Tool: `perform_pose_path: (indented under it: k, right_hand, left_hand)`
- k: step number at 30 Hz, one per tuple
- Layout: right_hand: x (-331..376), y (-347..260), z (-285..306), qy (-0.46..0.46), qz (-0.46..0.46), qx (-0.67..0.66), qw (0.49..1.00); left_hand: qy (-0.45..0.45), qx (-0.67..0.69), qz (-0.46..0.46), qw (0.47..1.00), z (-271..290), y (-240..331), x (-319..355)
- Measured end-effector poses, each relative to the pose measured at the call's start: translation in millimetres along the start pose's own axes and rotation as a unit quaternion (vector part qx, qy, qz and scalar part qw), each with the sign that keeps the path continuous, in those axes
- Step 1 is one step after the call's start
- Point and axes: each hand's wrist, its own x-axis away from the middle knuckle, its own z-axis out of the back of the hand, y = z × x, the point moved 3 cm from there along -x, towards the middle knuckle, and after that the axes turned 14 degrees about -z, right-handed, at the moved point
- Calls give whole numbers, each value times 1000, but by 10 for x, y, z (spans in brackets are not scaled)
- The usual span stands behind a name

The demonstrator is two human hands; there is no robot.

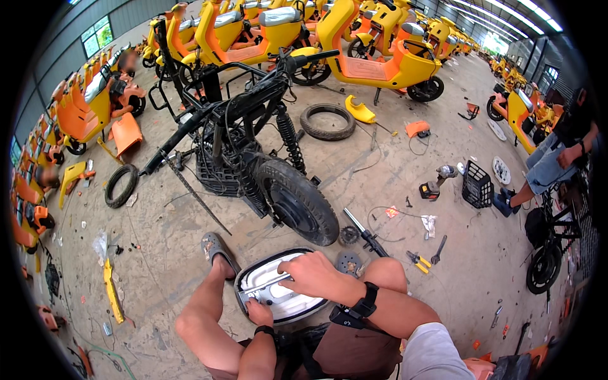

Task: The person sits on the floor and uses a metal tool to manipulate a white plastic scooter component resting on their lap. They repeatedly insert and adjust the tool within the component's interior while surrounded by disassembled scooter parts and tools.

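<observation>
**Hands at work on a white moulded panel among stripped scooters**

The right hand (315, 273) lies curled over the top of a white moulded panel with a dark rim (278, 297), its fingers bent down onto the shell, while the left hand (259, 313) closes on the panel's near edge, beside a grey metal bar (265, 284) lying across the white face. The panel rests on the concrete floor (158, 253) between the person's bare knees, just behind a sandalled foot (218, 249). Directly beyond it stands a stripped black scooter frame (240, 136), its rear tyre (297, 199) close to the panel. Rows of yellow-and-orange scooters (373, 63) fill the back of the hall. A loose tyre (327, 121) lies on the floor, then a black crate (477, 185), a cordless drill (434, 185) and yellow-handled pliers (418, 260).
</observation>
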Motion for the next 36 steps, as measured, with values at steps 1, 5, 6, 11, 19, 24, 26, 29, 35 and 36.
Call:
perform_pose_path:
  k: [1,5,6,11,19,24,26,29,35,36]
  right_hand:
    - [0,-2,-3,-2,-1,2,1000]
    - [3,3,-15,-4,-2,5,1000]
    - [2,5,-19,-4,-3,5,1000]
    - [-7,2,-36,-13,-2,9,1000]
    - [14,-3,-16,0,0,4,1000]
    - [10,0,-20,-6,-8,5,1000]
    - [6,6,-25,-8,-6,2,1000]
    - [3,22,-43,-13,-7,0,1000]
    - [8,16,-58,16,5,-29,999]
    - [8,18,-58,14,6,-18,1000]
  left_hand:
    - [4,-1,-11,1000,-15,-3,2]
    - [14,8,-10,1000,-64,-27,10]
    - [18,16,-5,1000,-69,-34,9]
    - [15,27,-2,1000,-54,-46,7]
    - [32,45,-2,998,-70,-49,17]
    - [24,-2,-19,1000,-80,-45,13]
    - [22,13,-19,999,-80,-36,20]
    - [26,43,-3,999,-71,-35,14]
    - [23,21,-19,999,-70,-45,9]
    - [19,9,-23,1000,-78,-44,12]
